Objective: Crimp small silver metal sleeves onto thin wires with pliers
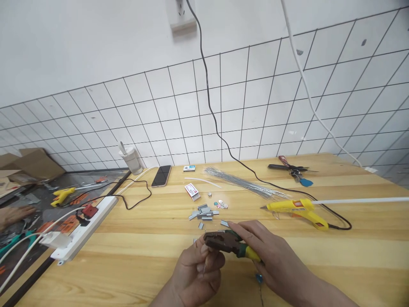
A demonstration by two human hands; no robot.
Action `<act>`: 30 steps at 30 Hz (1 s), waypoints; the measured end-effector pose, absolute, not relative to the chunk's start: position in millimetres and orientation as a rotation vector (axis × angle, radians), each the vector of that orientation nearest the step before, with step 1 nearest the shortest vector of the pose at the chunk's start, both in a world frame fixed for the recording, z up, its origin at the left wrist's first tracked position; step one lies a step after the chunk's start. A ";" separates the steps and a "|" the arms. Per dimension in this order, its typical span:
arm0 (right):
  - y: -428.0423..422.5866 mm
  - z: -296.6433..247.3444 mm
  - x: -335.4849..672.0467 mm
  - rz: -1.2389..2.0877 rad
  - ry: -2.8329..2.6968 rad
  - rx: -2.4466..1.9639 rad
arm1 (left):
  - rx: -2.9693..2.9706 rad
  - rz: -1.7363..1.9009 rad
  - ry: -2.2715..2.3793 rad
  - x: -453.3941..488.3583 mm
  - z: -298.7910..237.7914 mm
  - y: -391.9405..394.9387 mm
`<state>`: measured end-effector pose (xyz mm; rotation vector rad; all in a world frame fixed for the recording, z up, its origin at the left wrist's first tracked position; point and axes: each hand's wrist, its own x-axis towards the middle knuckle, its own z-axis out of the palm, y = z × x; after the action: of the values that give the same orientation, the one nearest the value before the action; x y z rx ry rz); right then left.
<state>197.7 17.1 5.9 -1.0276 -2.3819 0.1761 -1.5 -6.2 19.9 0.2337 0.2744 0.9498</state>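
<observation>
My right hand (pixel 271 256) is wrapped round the green and yellow handles of a pair of pliers (pixel 228 244), whose dark jaws point left. My left hand (pixel 196 273) is curled just below the jaws and pinches a thin metal wire (pixel 204 267) between thumb and fingers. Both hands hover over the wooden table (pixel 143 256) near its front edge. Behind them lies a small heap of grey metal staples (pixel 203 213) and a few tiny coloured bits (pixel 221 205).
A yellow glue gun (pixel 300 209) lies at the right on its black cord. A bundle of thin wires (pixel 246 184), scissors with keys (pixel 292 169), a phone (pixel 161 175), a staple box (pixel 192 191) and a white power strip (pixel 86 228) surround them. Another person's hand (pixel 12 213) shows far left.
</observation>
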 end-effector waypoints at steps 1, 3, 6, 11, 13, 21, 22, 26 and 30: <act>17.3 5.7 198.0 0.169 -2.381 -1.039 | 0.272 0.968 0.294 -1.2 20.2 -5.8; 17.4 5.8 198.6 0.148 -2.375 -1.066 | 0.348 1.023 0.358 -0.6 21.3 -4.5; 16.4 5.8 198.0 0.102 -2.347 -1.089 | 0.429 1.134 0.502 -0.1 24.0 -1.8; 13.2 -4.2 188.7 -0.008 -2.239 -1.202 | 0.614 1.335 0.819 -1.4 29.2 3.0; 13.0 -10.8 183.0 -0.010 -2.230 -1.294 | 0.701 1.400 0.977 -2.0 31.1 4.4; 12.2 -4.4 171.9 0.273 -2.314 -1.481 | 1.055 1.581 1.272 -2.5 32.2 9.2; 12.0 -1.2 173.7 0.320 -2.306 -1.486 | 1.019 1.561 1.264 -3.5 31.9 10.2; 16.2 4.3 188.6 0.388 -2.272 -1.433 | 0.836 1.421 1.121 -9.9 31.4 13.9; 28.5 -0.6 205.4 0.287 -2.284 -1.371 | 0.695 1.277 0.879 -13.7 31.0 14.2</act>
<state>205.4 28.5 -0.6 -1.3711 -2.2837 0.2875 -13.7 14.2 31.0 0.6948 0.8789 1.2771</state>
